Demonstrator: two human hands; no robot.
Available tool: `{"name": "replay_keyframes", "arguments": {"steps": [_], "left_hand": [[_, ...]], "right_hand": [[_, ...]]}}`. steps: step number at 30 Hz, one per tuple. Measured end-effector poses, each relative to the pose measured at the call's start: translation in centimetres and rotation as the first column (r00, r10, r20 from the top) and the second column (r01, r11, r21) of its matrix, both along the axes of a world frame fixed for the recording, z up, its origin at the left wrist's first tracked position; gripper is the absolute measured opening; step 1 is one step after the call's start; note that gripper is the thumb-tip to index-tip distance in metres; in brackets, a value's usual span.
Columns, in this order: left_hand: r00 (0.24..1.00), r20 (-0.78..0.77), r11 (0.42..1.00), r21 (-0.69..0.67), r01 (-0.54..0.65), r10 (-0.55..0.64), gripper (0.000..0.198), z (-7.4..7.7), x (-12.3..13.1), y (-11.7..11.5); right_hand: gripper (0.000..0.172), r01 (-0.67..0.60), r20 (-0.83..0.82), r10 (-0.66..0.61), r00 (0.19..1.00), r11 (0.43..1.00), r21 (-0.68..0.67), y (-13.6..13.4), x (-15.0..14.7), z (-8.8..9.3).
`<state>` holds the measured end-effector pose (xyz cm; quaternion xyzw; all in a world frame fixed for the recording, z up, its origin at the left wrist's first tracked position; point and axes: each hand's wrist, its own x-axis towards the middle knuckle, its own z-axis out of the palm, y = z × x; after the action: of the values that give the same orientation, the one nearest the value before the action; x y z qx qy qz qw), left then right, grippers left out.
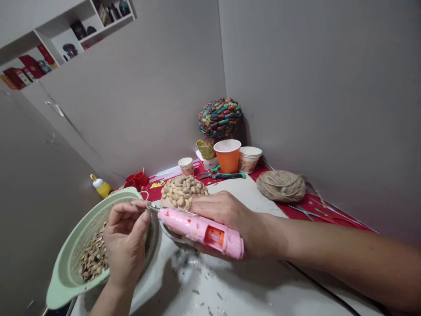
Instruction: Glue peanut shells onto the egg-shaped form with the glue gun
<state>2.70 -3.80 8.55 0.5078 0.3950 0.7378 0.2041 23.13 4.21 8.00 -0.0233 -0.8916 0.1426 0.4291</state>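
My right hand [226, 215] is wrapped round a pink glue gun [200, 228], its metal tip pointing left. My left hand [126, 239] is pinched shut right at that tip, on something too small to name, perhaps a shell. Under the left hand sits a pale green colander [70, 267] with many pistachio shells [94, 259] in it. Just behind the gun stands a rounded mound covered with shells [184, 191].
A ball of jute twine [281, 185] lies at the right on a red cloth, with scissors [305, 212] beside it. At the back stand an orange cup [227, 156], paper cups [249, 159], green pliers [223, 175], a woven multicoloured ball [220, 117] and a yellow bottle [101, 186].
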Motion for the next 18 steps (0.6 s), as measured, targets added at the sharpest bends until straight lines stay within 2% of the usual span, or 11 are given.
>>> {"name": "replay_keyframes", "arguments": {"steps": [18], "left_hand": [[0.99, -0.142, 0.996, 0.084, -0.003, 0.015, 0.02, -0.6, -0.09, 0.05]], "right_hand": [[0.023, 0.013, 0.029, -0.014, 0.999, 0.999, 0.044, 0.37, 0.07, -0.18]]}}
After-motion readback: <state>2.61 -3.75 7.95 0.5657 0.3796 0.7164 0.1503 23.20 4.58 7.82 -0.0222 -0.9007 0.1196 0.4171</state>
